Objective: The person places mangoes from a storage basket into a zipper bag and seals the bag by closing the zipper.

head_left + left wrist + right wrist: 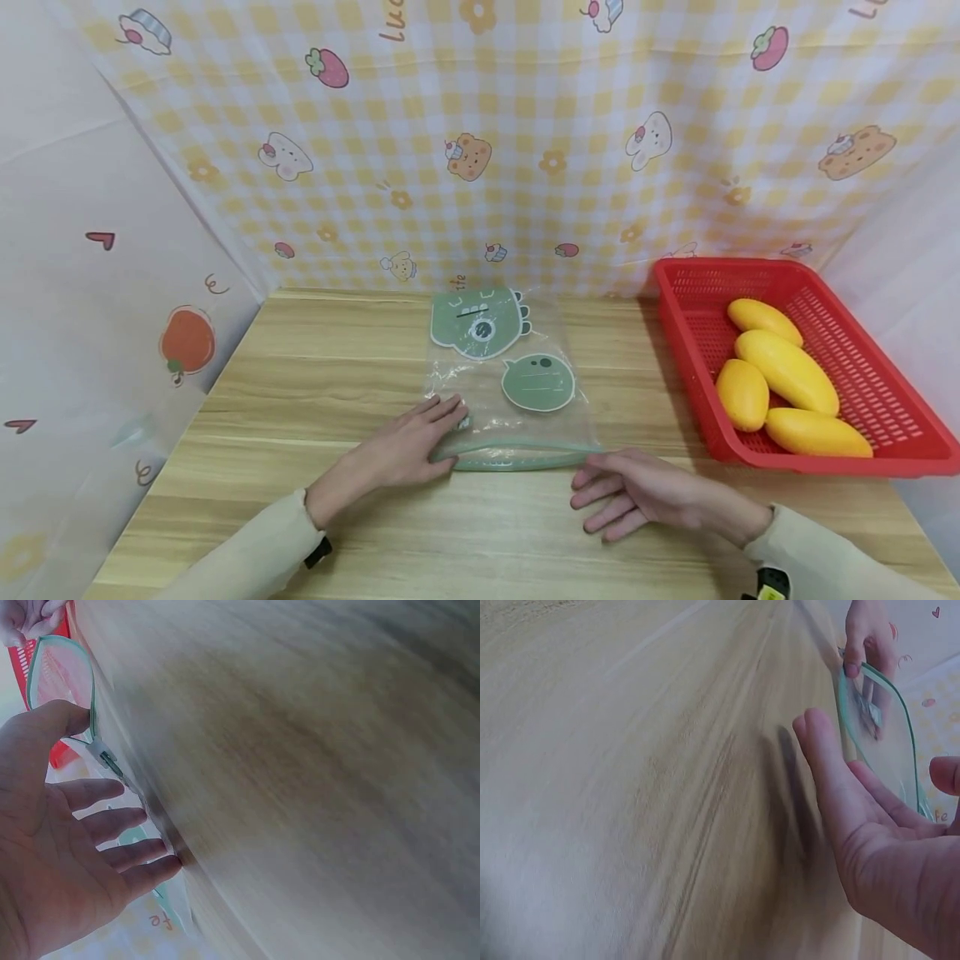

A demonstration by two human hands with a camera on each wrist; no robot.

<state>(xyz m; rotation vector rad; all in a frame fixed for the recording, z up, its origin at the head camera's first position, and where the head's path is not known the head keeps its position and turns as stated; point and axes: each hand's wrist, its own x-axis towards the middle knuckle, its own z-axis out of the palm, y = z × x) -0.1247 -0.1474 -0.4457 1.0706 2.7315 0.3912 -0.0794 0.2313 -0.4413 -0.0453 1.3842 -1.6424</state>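
Resting on the bag point(480, 387), left hand point(408, 446) is spread, fingers straight, gripping nothing, hiding part of it. Right hand point(648, 492) has fingers loosely extended at the bag's near corner; thumb cut off in right wrist view, can't tell whether it touches. Bag's mouth gapes between hands. Basket point(825, 465) with yellow fruit point(787, 371) beyond right hand.

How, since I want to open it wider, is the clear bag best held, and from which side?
Probably by its green-edged mouth, pinching one lip midway along, coming from the near side in the head view. The clear bag lies on the table with that mouth facing near, its lips bowed apart, leaving room to reach between.
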